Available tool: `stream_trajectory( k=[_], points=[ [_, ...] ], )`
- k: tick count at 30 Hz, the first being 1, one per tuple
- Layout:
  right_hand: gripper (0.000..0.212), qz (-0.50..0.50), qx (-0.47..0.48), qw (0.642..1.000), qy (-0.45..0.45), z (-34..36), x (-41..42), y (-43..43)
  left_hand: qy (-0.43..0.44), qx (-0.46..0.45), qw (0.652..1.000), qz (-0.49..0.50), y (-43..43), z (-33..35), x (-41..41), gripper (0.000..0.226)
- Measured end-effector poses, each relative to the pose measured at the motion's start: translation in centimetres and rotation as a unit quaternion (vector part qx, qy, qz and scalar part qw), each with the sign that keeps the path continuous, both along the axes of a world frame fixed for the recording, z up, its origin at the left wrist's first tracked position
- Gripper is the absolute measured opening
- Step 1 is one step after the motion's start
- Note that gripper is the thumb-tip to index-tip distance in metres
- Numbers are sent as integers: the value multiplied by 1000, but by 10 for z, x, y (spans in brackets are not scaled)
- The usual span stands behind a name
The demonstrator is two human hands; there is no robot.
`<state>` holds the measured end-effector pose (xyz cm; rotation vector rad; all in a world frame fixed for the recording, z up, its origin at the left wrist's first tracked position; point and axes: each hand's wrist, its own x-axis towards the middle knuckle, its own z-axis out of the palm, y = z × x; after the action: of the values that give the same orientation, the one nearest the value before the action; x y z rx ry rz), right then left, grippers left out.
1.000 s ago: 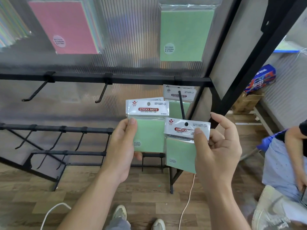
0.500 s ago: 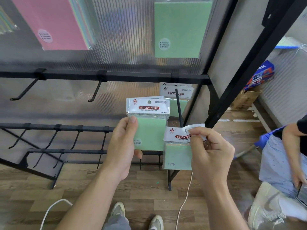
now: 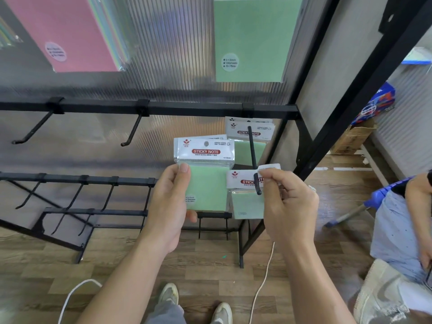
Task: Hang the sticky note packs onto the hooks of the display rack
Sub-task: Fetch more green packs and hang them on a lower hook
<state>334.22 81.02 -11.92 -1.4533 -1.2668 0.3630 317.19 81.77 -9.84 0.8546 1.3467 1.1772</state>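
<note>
My left hand (image 3: 167, 206) grips a small stack of green sticky note packs (image 3: 207, 176) with white "STICKY NOTE" headers, held upright in front of the rack. My right hand (image 3: 288, 204) pinches the white header of another green pack (image 3: 245, 195) at the tip of the rightmost black hook (image 3: 253, 157); the hook tip shows in front of the header. Further back on that hook hang several green packs (image 3: 249, 136). Two empty hooks (image 3: 133, 129) stick out from the same black rail (image 3: 187, 109) to the left.
Large pink (image 3: 67, 33) and green (image 3: 253, 40) packs hang on the upper row. A lower rail (image 3: 77, 180) carries several empty hooks. At the right a person (image 3: 406, 220) sits by a cardboard box (image 3: 353, 139). White cables (image 3: 261, 284) lie on the wooden floor.
My right hand turned its pack and carried it up to the tip of the rightmost hook, folding the header over. My left hand stayed put with its packs.
</note>
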Motion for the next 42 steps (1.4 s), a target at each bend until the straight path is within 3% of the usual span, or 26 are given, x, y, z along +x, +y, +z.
stream_trajectory(
  k=[4,14,19,22,26,30,38,42],
  points=[
    [32,16,-24,999,-30,5,4,18,-2,2,1000,14,-1,1,-7,23],
    [40,96,-166,981,-9,24,10,54,5,14,1000,2,-9,9,-11,28],
    [25,15,-36,999,-14,36,12,39,-1,29,999,-20,-9,18,-6,33],
    [12,49,25,998,36,51,7,22,-23,48,998,-42,-11,23,-1,45],
    [14,152,0,984,93,64,-9,6,-48,72,993,-81,-19,30,5,43],
    [8,128,16,984,119,64,-14,-2,-62,79,989,-110,-27,32,4,35],
    [29,102,10,988,116,56,-17,-19,-74,46,991,-105,-33,25,-2,31],
    [22,90,34,985,146,55,-16,-30,-48,41,995,-76,-33,19,0,37]
  ],
)
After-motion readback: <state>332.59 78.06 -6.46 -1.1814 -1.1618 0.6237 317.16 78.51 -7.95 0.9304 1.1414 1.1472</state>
